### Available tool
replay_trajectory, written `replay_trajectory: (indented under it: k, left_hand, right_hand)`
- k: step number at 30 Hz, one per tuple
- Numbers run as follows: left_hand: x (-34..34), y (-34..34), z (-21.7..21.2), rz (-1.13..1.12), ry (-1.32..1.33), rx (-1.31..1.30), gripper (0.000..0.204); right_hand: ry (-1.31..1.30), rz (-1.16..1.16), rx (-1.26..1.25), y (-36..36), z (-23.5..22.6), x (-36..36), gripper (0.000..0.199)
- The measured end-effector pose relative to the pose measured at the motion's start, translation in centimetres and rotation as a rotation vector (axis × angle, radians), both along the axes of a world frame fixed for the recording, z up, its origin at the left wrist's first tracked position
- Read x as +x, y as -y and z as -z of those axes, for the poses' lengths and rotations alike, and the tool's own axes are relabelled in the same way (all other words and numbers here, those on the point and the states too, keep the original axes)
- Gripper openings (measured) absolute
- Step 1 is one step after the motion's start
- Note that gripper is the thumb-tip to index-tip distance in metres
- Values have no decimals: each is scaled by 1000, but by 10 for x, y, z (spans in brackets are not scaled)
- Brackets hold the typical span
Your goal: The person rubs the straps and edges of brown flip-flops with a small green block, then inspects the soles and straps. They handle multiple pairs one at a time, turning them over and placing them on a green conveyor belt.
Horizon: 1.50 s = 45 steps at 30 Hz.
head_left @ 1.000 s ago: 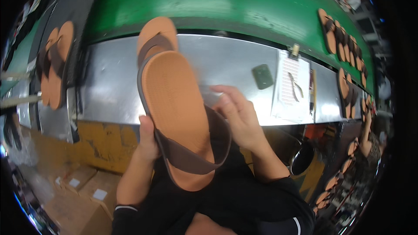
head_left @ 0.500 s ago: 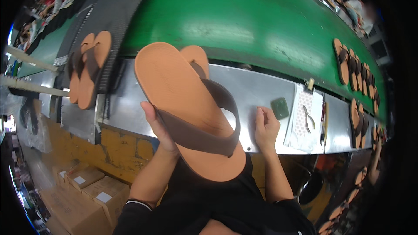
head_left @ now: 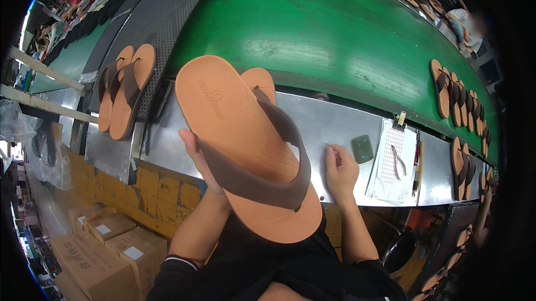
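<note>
My left hand (head_left: 196,159) holds up an orange flip-flop (head_left: 240,133) with a brown strap; a second orange sandal (head_left: 261,82) shows behind it. The thumb presses on the left edge of the footbed. My right hand (head_left: 339,168) rests on the metal bench (head_left: 329,122), fingers curled loosely, holding nothing. It lies just left of a small dark green block (head_left: 363,148).
A clipboard (head_left: 393,159) with nippers and pens lies right of the block. A pair of orange sandals (head_left: 124,90) sits at left on a dark mat. More sandals (head_left: 453,93) line the green conveyor belt (head_left: 335,33) at right. Cardboard boxes (head_left: 100,245) stand below left. Other people work at far back.
The sandals have been raised and tilted toward the upper left. My right hand let go of the strap and moved down right onto the bench.
</note>
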<state>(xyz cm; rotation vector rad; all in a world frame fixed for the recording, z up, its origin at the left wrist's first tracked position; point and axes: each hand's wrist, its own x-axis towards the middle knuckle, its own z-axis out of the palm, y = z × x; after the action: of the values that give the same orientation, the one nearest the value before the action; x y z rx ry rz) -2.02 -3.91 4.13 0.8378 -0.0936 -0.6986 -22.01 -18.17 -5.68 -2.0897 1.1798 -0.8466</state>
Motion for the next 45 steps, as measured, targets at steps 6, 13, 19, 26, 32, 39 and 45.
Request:
replay_trajectory:
  k: [6, 13, 19, 26, 32, 39, 45]
  left_hand:
    - [-4, 7, -4, 164, 42, -58, 76]
    - [-21, 35, 45, 374, 94, -32, 74]
    - [-21, 31, 84, 399, 170, 71, 85]
    - [-19, 29, 94, 386, 180, 45, 96]
    - [-20, 30, 76, 428, 287, 109, 95]
    - [-20, 30, 65, 699, 147, -16, 96]
    - [-20, 31, 64, 682, 182, 16, 96]
  right_hand:
    - [58, 49, -35, 4, -4, -9, 19]
    - [-373, 201, -385, 32, -10, -46, 41]
    - [-122, 133, -48, 32, -14, -44, 51]
    - [267, -140, -46, 5, -69, -7, 40]
    - [-1, -427, -251, 15, -95, 22, 42]
    - [-96, -509, -280, 24, -87, 32, 38]
    - [-96, -568, -290, 26, -90, 32, 37]
